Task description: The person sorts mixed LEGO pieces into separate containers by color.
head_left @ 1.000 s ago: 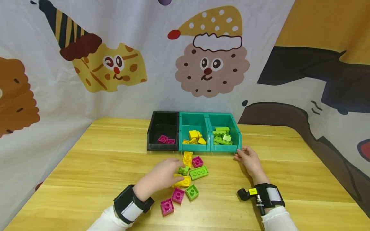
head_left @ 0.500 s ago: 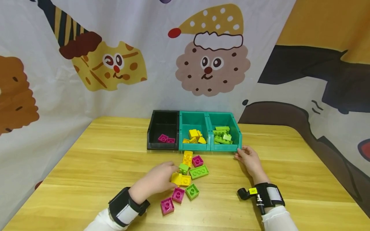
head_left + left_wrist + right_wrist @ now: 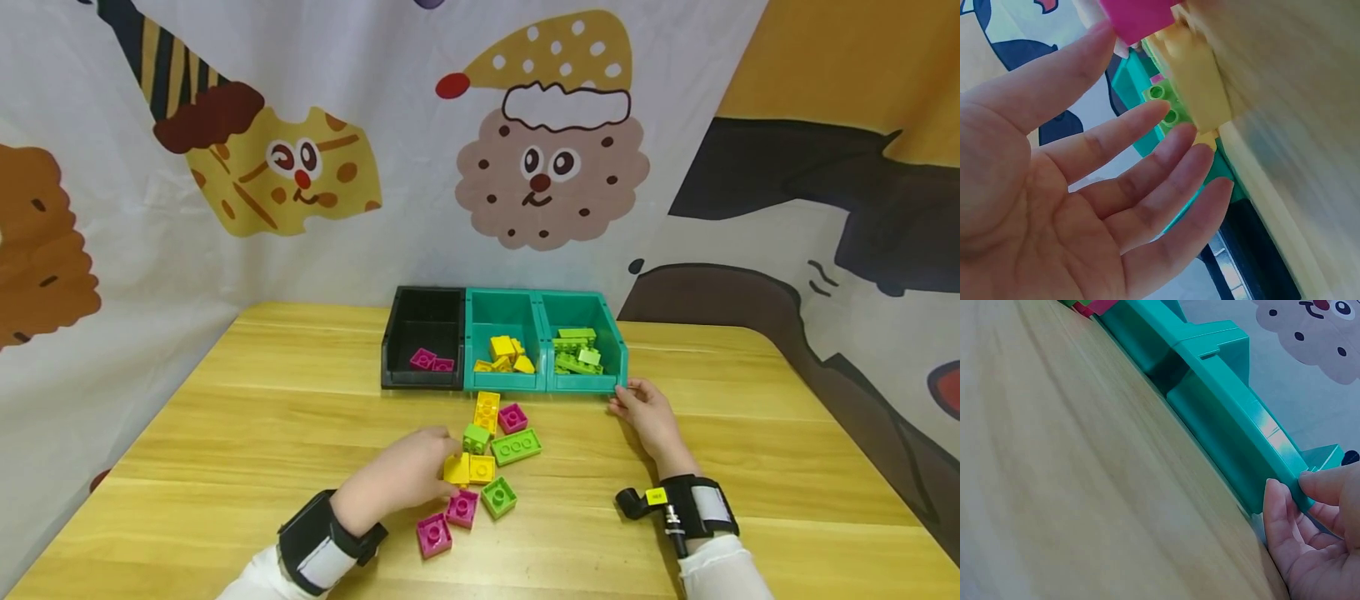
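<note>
Loose bricks lie on the wooden table (image 3: 262,417) before three bins. My left hand (image 3: 405,475) lies over them with fingers straight, fingertips touching the left end of a yellow brick (image 3: 470,468). In the left wrist view the palm (image 3: 1085,187) is spread, fingers against the yellow brick (image 3: 1194,75), thumb beside a magenta brick (image 3: 1138,15). My right hand (image 3: 647,414) pinches the front right corner of the right teal bin (image 3: 585,383). In the right wrist view, thumb and fingers (image 3: 1300,550) clasp that bin's corner (image 3: 1222,412).
A black bin (image 3: 422,379) holds two magenta bricks, the middle teal bin (image 3: 502,382) yellow ones, the right bin green ones. Around the left hand lie a small green brick (image 3: 476,437), a long green brick (image 3: 516,447), a long yellow brick (image 3: 487,410) and magenta bricks (image 3: 462,507).
My left hand has drawn back toward me, uncovering the small green brick and the yellow brick; its fingertips now touch the yellow brick's left end. The right hand has stayed put.
</note>
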`<state>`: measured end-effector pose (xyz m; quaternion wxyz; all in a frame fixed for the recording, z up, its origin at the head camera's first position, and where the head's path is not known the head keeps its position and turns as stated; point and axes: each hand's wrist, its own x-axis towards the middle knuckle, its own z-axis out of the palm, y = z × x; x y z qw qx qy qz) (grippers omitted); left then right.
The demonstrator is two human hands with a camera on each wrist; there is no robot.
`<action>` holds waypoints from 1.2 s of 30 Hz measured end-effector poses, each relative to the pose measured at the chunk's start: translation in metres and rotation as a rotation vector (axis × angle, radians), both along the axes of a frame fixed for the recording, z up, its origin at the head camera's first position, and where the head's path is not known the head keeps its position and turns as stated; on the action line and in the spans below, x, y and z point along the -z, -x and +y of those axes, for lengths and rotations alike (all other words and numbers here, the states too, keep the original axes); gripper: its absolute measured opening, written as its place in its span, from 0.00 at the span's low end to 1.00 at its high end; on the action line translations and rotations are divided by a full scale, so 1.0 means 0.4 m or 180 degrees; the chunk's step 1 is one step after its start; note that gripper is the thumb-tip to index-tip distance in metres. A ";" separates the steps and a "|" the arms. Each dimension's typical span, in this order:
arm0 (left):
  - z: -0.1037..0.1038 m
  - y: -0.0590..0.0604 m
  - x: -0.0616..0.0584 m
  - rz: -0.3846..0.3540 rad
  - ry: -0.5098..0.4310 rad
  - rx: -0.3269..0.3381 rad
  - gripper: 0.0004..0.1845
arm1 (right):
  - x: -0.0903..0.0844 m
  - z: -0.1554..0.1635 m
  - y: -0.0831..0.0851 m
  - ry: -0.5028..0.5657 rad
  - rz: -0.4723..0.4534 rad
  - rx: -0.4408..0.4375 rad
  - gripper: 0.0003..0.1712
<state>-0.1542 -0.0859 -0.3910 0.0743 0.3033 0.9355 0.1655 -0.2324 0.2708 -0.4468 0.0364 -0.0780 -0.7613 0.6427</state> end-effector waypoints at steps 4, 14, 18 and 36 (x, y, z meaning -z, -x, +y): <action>0.002 -0.004 -0.002 -0.0072 0.0029 -0.0003 0.24 | 0.002 0.001 0.000 -0.0020 -0.0008 -0.0011 0.17; 0.010 0.001 0.017 0.0016 0.0063 -0.0043 0.23 | 0.003 0.002 0.000 -0.0019 0.0021 -0.0006 0.18; 0.016 0.003 0.021 -0.0035 0.0041 -0.0104 0.23 | 0.004 0.005 0.002 -0.0025 0.0007 0.0000 0.19; 0.018 0.017 0.030 -0.0150 -0.0174 -0.0150 0.19 | 0.008 0.008 0.006 -0.0025 0.0013 -0.0005 0.21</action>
